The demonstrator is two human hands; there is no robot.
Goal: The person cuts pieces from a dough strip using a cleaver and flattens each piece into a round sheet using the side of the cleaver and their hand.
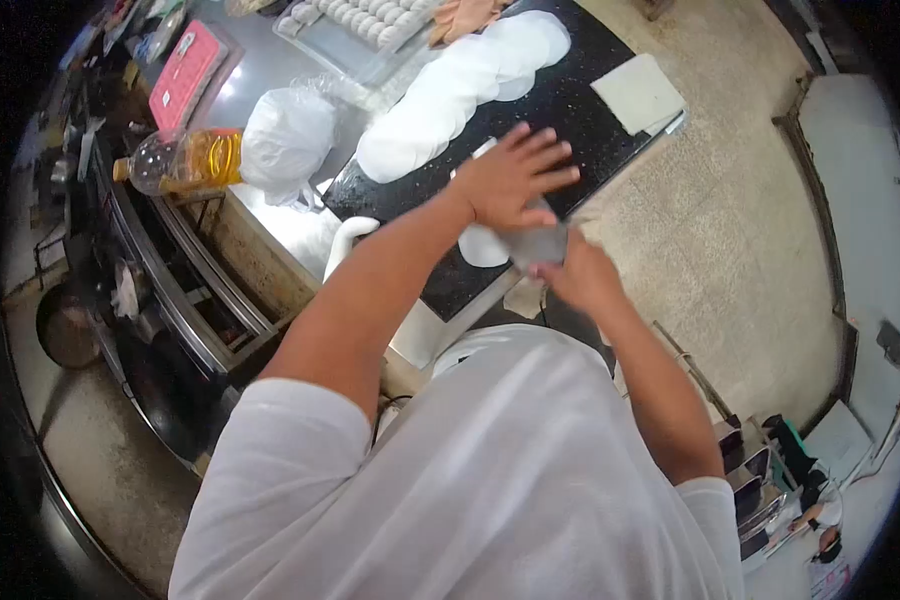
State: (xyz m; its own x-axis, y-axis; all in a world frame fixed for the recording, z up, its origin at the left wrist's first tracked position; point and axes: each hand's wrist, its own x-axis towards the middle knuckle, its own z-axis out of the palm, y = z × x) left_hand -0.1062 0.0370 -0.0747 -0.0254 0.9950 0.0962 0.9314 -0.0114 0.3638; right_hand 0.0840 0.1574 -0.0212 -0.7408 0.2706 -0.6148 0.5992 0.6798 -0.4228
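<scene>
My left hand (520, 178) is spread flat, palm down, over the black board (580, 125), and partly covers a blurred, wide grey blade that looks like a cleaver (542, 246). My right hand (582, 268) is closed at the blade's right end, its handle hidden by the fingers. Beside the blade lies a thin white dough round (482, 248), partly covered. Farther up the board, a long overlapping row of white dough rounds (435, 105) stretches to the far edge. A thick white dough roll (348, 238) shows left of my left forearm.
A folded pale cloth (638, 93) sits at the board's right edge. To the left are an oil bottle (185, 160), a white plastic bag (288, 140) and a pink lid (187, 75). A tray of white dough pieces (365, 18) stands behind. Stove equipment lines the left side.
</scene>
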